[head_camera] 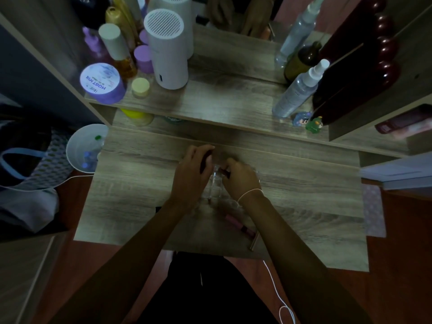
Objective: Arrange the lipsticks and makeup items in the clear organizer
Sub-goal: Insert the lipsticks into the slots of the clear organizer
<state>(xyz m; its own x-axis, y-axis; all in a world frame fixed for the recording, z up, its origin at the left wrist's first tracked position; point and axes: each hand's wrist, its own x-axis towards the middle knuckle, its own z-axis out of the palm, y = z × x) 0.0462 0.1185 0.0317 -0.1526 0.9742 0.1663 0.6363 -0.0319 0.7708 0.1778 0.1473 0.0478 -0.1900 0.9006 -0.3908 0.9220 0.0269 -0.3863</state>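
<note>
The clear organizer (214, 185) stands in the middle of the wooden table (131, 183), mostly hidden between my two hands. My left hand (194, 170) is curled around a dark lipstick tube (205, 160) at the organizer's left side. My right hand (240, 177) pinches a small dark red lipstick (225, 172) over the organizer's top. A pink lip gloss tube (239, 225) lies on the table nearer me, beside my right forearm. A thin metallic stick (254, 242) lies by the front edge.
A raised shelf (222, 99) behind holds a white cylindrical device (168, 47), a purple jar (102, 83), several bottles, spray bottles (299, 90) and small figurines (308, 122). A white bowl (84, 148) sits left of the table. A white cable (278, 293) hangs at the front.
</note>
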